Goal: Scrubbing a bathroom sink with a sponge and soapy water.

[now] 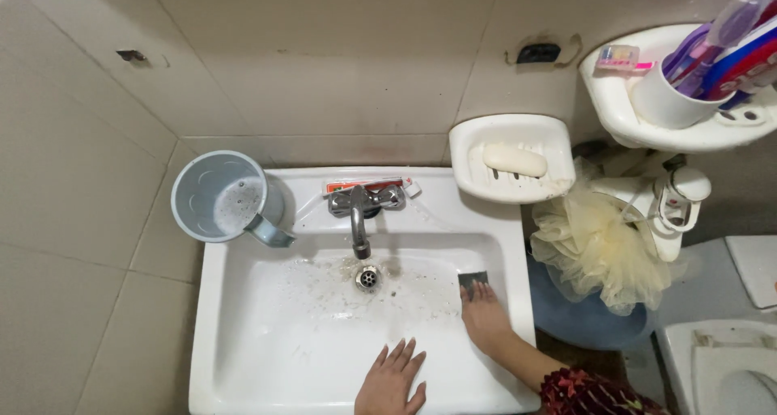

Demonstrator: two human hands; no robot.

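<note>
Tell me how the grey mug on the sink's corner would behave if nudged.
The grey mug looks like light plastic, so it would probably slide easily. It overhangs the sink rim, so it may tip off. Wet residue inside suggests slipperiness.

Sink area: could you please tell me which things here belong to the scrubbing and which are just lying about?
In use: sink, dark scrub pad under the right hand, left hand flat in the basin.

Lying about: grey mug, tap, soap in its dish, loofah, toothbrush cup.

White sink [243, 302] with dark specks, grey sponge [473, 282], pale blue mug [220, 196], white soap [515, 159], cream-yellow puff [599, 249], red patterned sleeve [595, 392]
</note>
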